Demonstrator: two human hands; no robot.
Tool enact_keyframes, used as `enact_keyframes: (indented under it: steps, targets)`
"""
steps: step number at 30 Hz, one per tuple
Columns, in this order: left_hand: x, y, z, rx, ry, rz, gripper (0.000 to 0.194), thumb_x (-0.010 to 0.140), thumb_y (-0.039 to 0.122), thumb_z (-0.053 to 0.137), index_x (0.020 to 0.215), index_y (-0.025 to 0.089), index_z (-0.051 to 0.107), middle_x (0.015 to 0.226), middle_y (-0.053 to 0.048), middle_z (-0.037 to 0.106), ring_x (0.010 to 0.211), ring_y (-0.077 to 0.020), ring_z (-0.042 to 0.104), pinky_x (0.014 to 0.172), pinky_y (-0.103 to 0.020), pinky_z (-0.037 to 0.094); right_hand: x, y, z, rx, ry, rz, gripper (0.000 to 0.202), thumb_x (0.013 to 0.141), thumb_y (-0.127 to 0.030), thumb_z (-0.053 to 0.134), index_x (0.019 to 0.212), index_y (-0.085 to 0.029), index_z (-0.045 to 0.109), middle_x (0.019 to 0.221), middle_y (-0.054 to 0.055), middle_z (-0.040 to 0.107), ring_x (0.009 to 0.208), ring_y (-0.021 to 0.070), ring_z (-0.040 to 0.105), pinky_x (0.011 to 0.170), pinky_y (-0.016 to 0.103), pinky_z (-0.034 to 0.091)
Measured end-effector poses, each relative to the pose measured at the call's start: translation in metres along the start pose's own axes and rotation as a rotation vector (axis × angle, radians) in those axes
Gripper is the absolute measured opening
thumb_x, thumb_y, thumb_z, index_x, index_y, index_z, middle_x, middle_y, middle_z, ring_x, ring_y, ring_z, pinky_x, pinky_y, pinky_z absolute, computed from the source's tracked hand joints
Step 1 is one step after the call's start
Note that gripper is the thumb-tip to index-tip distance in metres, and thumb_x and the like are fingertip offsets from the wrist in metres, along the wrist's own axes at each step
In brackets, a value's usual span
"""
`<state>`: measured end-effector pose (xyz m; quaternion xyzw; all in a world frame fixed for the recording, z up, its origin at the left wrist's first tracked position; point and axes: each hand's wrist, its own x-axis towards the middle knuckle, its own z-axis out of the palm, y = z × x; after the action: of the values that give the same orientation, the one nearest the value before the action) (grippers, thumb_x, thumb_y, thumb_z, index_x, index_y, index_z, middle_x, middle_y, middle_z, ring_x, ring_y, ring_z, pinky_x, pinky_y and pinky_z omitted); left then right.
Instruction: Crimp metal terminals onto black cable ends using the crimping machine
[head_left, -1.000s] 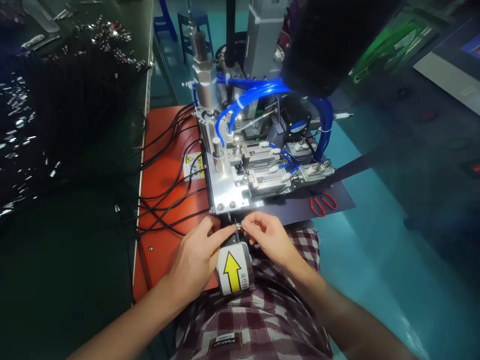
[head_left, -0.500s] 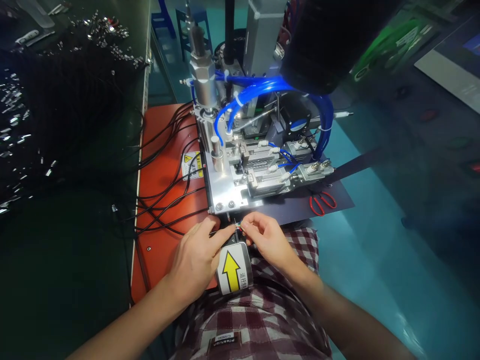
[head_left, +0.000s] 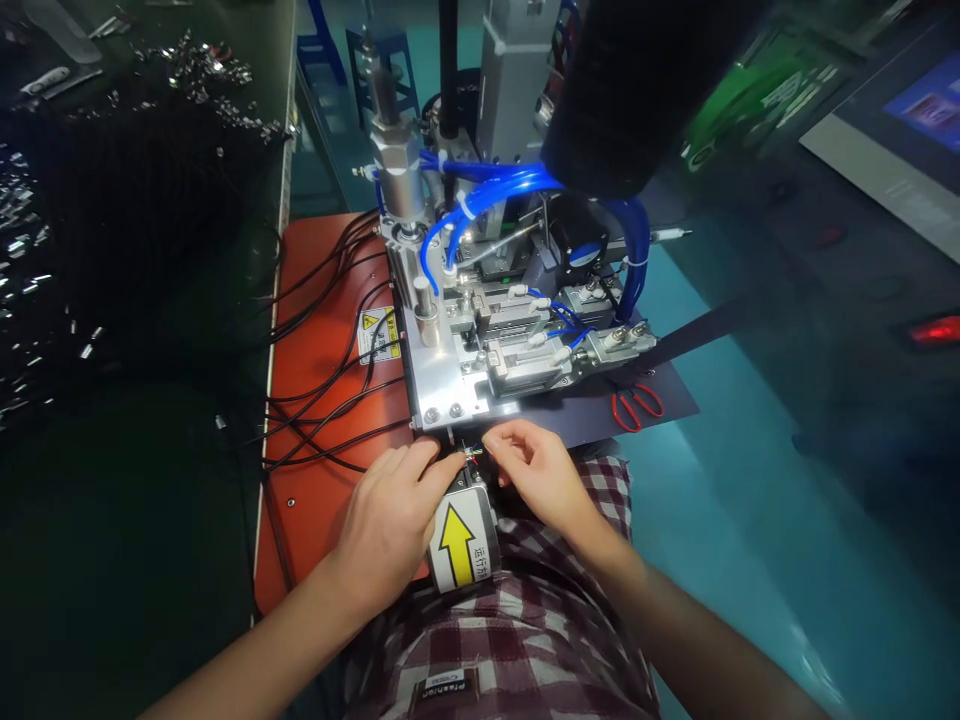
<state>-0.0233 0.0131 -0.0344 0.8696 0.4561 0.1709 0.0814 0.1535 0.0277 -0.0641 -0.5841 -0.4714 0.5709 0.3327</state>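
Note:
My left hand (head_left: pixel 394 500) is closed at the front edge of the machine, its thumb and forefinger pinching the end of a thin cable. Tiny coloured wires (head_left: pixel 472 456) with a bright metallic bit stick out past those fingertips. To their right, my right hand (head_left: pixel 534 470) has its thumb and forefinger pressed together, a small gap away from the wires; anything between them is too small to make out. The bench machine (head_left: pixel 442 375), with a metal plate and cylinders, stands just beyond both hands. Below my fingers is a rounded cover with a yellow arrow (head_left: pixel 456 545).
Black cables (head_left: pixel 322 400) run across the red board (head_left: pixel 315 540) on the left. A dark heap of cables with shiny ends (head_left: pixel 150 190) covers the left table. Red-handled scissors (head_left: pixel 637 408) lie at right. Blue air tubes (head_left: pixel 517 185) arch over the machine.
My right fingertips have drawn slightly away from the coloured wires, which now show more openly. My left hand keeps its pinch. The whole view has shifted a little.

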Motion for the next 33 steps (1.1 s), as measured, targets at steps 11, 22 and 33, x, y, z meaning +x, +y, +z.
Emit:
enact_keyframes:
  steps: [11,22,33]
  targets:
    - [0.0,-0.002,0.001,-0.021,0.041,0.009,0.031,0.086,0.011,0.039,0.101,0.012,0.066,0.084,-0.011,0.061,0.07,-0.023,0.054,0.059,-0.034,0.047,-0.007,0.0,0.014,-0.284,0.133,-0.273,0.013,0.086,-0.023,0.048,0.077,-0.018,0.055,0.072,0.001,0.057,0.066,0.0144,0.053,0.062,0.025,0.042]
    - [0.0,-0.001,0.001,-0.026,0.036,0.007,0.029,0.088,0.012,0.039,0.101,0.012,0.065,0.085,-0.011,0.061,0.073,-0.0226,0.055,0.061,-0.033,0.048,-0.002,0.006,0.008,-0.198,0.123,-0.095,0.017,0.085,-0.03,0.051,0.076,-0.017,0.057,0.068,0.001,0.06,0.059,0.0138,0.054,0.056,0.025,0.042]
    - [0.0,-0.002,0.001,-0.045,0.027,0.003,0.03,0.088,0.012,0.039,0.102,0.012,0.065,0.085,-0.012,0.061,0.072,-0.0237,0.055,0.06,-0.035,0.048,-0.001,0.001,0.007,0.006,0.047,-0.051,0.018,0.08,-0.032,0.057,0.077,-0.015,0.061,0.07,0.002,0.06,0.06,0.0136,0.052,0.055,0.024,0.042]
